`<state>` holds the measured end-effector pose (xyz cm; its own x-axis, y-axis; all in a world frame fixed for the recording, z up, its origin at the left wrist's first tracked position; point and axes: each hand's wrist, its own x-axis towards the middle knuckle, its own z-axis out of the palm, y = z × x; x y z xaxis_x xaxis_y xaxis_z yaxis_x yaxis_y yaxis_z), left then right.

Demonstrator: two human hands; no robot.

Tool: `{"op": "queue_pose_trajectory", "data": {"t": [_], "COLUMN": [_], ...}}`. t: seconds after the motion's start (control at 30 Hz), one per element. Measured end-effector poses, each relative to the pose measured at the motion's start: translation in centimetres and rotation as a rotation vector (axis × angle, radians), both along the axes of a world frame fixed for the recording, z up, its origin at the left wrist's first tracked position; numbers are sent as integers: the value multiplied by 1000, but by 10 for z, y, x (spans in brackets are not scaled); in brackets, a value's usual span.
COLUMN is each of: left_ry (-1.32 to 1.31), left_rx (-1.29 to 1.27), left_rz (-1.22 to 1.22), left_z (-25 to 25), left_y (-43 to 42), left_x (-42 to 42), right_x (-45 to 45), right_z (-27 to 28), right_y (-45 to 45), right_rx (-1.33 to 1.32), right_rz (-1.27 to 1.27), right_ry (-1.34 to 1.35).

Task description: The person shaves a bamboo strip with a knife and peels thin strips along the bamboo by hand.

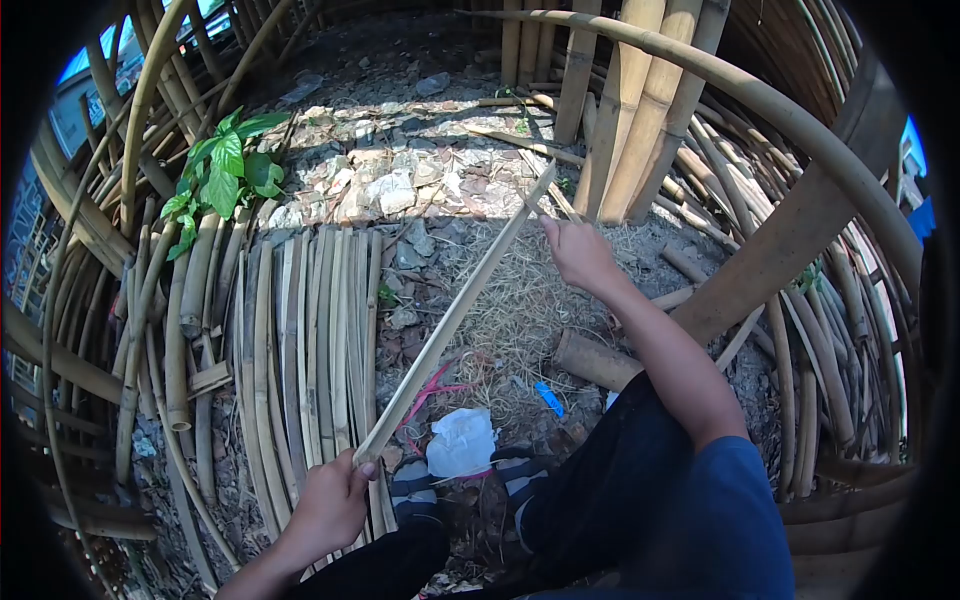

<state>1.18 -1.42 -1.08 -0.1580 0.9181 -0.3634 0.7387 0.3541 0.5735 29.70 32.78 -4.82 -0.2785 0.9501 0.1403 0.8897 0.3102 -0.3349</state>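
Note:
A long, pale split bamboo strip [455, 318] slants across the middle of the view, its far end pointed. My left hand [332, 508] is closed around the strip's near end, thumb along the top. Beside the far end, my right hand [582, 256] is closed in a fist. A small, thin dark piece shows between that fist and the strip, too small to name; whatever sits inside the fingers is hidden. Under the strip, dry shavings [510, 290] cover the ground. A row of split bamboo strips [310, 340] lies to the left, just beyond my left hand.
Upright bamboo poles [640, 110] and a bent pole [740, 75] stand at right. A cut bamboo piece [597, 361] lies near my knee. White plastic [461, 443], a blue wrapper [549, 398] and pink string [428, 388] lie by my feet. A leafy plant [225, 170] grows at left.

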Motion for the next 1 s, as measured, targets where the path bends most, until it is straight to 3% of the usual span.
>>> {"op": "queue_pose_trajectory", "data": {"t": [0.13,0.2,0.3,0.37,0.4,0.5,0.6,0.7,1.0], "left_ry": [-20,11,-109,-168,-197,-223,-258,-209,-246], "left_rx": [-29,-5,-33,-30,10,-43,-27,-38,-51], "left_rz": [16,6,153,218,197,178,137,140,148], "left_z": [-8,-6,1,-5,-9,-16,-10,-6,-9], "left_y": [-3,-7,-10,-6,-5,-4,0,1,-4], "left_x": [-4,-6,-13,-21,-22,-21,-12,-10,-12], "right_x": [17,56,96,87,88,19,-37,-68,-63], "right_z": [-11,-27,-49,-32,-40,20,24,18,11], "right_y": [16,53,80,66,69,-10,-86,-150,-128], "right_rx": [102,-7,25,-346,9,56,24,-17,80], "right_rz": [-19,-312,-428,-622,-486,-216,224,488,414], "right_ry": [-76,-69,-1,635,397,341,261,186,94]}}
